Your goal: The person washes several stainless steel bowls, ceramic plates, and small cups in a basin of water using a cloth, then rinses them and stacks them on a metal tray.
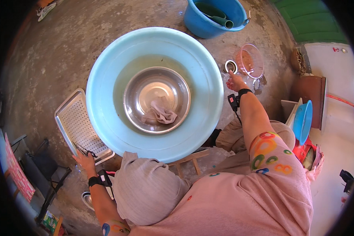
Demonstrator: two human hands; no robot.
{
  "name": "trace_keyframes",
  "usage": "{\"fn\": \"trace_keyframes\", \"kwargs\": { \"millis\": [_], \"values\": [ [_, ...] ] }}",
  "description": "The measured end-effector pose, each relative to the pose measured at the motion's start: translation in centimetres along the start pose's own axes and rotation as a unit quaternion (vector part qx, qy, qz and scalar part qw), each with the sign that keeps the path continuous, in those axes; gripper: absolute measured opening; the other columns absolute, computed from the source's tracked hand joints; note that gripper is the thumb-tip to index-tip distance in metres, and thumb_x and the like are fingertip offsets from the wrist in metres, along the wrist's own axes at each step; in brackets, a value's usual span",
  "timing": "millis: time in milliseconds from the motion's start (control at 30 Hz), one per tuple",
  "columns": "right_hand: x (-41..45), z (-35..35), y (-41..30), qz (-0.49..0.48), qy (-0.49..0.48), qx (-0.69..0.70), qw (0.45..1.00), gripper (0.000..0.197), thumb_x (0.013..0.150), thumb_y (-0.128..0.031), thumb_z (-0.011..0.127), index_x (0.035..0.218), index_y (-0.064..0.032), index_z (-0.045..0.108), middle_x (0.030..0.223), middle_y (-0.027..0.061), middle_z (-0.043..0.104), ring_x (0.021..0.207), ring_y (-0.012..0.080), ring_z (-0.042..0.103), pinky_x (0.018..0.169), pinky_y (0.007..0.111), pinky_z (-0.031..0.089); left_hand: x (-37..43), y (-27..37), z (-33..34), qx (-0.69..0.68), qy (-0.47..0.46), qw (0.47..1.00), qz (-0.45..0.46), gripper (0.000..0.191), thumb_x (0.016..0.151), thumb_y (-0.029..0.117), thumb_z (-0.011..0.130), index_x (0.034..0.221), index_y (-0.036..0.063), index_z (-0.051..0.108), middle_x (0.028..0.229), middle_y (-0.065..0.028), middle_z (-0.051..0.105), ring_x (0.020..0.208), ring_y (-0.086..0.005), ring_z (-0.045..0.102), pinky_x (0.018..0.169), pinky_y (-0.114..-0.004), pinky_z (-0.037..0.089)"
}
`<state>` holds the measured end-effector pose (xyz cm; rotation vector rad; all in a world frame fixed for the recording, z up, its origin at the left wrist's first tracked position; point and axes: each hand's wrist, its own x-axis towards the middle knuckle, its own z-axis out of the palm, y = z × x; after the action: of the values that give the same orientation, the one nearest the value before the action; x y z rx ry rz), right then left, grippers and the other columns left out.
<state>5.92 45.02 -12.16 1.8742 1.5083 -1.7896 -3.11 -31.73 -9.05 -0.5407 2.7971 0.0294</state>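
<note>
My right hand [236,81] reaches out past the big basin, its fingertips at the near rim of a small white-rimmed cup [234,68]. Whether they grip the rim is unclear. At the lower left, my left hand [87,162] is by the near end of a perforated metal tray [76,121]. A thin dark object [91,153] lies at its fingers, too small to identify. Between my arms stands a large light-blue plastic basin [106,73] with murky water. Inside it sits a stainless steel bowl [134,88], holding a crumpled wet greyish cloth [162,113].
A pink clear plastic basket [258,63] stands beyond the cup. A blue bucket [200,25] holding a green dipper [224,21] is farther off. Behind my left hand are a black folding chair [41,165] and a metal bowl [88,200]. A small wooden stool [191,160] is beside the basin.
</note>
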Motion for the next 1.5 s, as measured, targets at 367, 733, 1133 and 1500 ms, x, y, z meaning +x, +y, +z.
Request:
{"fn": "trace_keyframes", "kwargs": {
  "millis": [367,733,1133,1500],
  "values": [
    [-1.2,-1.9,1.4,0.016,0.036,0.062,0.997,0.023,0.078,-0.035,0.054,0.090,-0.0170,0.049,0.077,0.0013,0.045,0.059,0.0148,0.041,0.051,0.028,0.039,-1.2,12.1,-8.2,-0.219,0.152,0.934,0.239,0.044,0.081,0.003,0.051,0.124,0.0056,0.042,0.140,-0.0187,0.016,0.128,-0.0330,0.022,0.101,-0.037,0.026],
    [-12.2,-1.6,-6.1,-0.193,0.080,-0.083,0.974,0.029,0.079,-0.037,0.053,0.080,-0.0083,0.052,0.065,0.0016,0.046,0.046,0.0111,0.040,0.038,0.025,0.031,-3.1,16.8,-16.4,-0.400,0.151,0.839,0.337,0.042,0.083,0.006,0.050,0.124,0.0069,0.042,0.139,-0.0129,0.022,0.125,-0.0265,0.029,0.098,-0.037,0.030],
    [-35.6,11.6,-8.4,-0.181,-0.286,-0.155,0.928,0.037,0.077,-0.041,0.053,0.077,-0.0045,0.052,0.056,-0.0007,0.034,0.047,0.0126,0.034,0.042,0.028,0.029,-16.9,24.0,-26.4,-0.595,-0.421,0.656,0.194,0.075,0.078,0.038,0.062,0.136,0.0168,0.019,0.139,-0.0073,0.020,0.124,-0.0308,0.026,0.092,-0.051,0.032],
    [-40.4,13.5,-10.2,-0.577,-0.195,-0.498,0.617,0.052,0.081,-0.044,0.039,0.083,0.0029,0.061,0.085,0.0253,0.060,0.083,0.0393,0.057,0.074,0.044,0.044,-22.4,31.7,-24.4,-0.737,-0.287,0.597,0.133,0.094,0.073,0.033,0.069,0.134,0.0182,0.000,0.124,-0.0125,0.035,0.105,-0.0273,0.046,0.077,-0.049,0.046]
  ]
}}
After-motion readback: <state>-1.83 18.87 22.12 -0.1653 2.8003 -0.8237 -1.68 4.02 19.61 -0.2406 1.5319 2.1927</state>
